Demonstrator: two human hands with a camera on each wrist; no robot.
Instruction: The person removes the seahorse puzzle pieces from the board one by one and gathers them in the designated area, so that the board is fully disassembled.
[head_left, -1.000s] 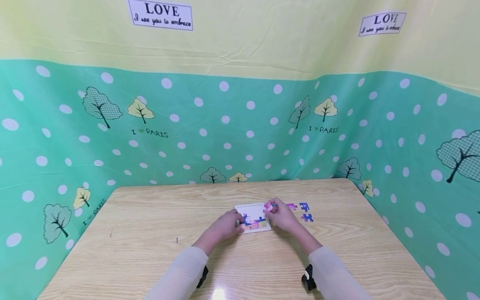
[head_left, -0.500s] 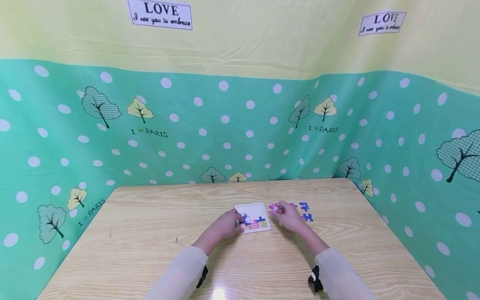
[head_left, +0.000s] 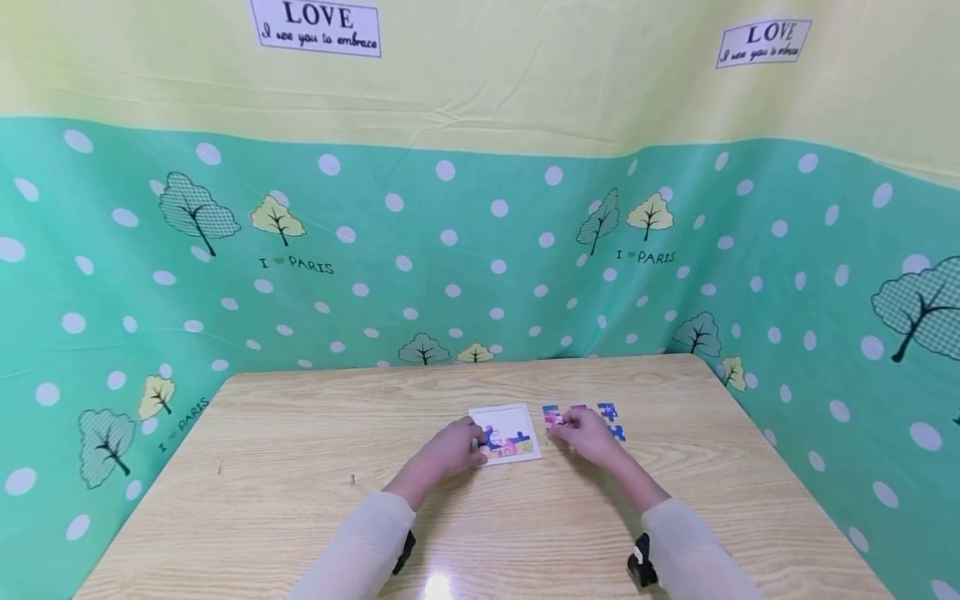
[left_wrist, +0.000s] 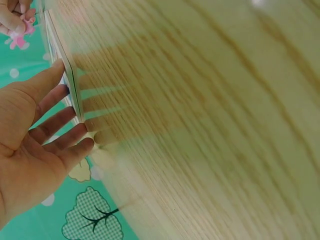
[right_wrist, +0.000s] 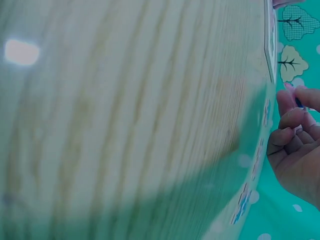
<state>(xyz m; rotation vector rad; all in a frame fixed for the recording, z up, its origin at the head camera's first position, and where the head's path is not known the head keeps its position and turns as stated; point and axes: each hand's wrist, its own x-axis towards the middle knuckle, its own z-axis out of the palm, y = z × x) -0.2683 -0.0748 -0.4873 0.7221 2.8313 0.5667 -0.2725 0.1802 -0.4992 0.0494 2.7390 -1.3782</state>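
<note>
In the head view, a white-framed puzzle board lies on the table, its near part filled with blue, pink and yellow pieces. My left hand holds the board at its near left corner; the left wrist view shows the thumb and fingertips against the board's edge. Just right of the board, my right hand pinches a pink puzzle piece between thumb and fingers. It overlaps a blue-and-pink loose piece in this view. The fingers mostly hide the pinched piece in the right wrist view.
More loose pieces lie at the right, among them a blue one and another blue one. A pink piece shows behind the right hand. The wood-grain table ends at a green dotted curtain.
My right hand has moved right, away from over the board's right edge to the loose pieces, with the pink piece still pinched. My left hand has stayed at the board.
</note>
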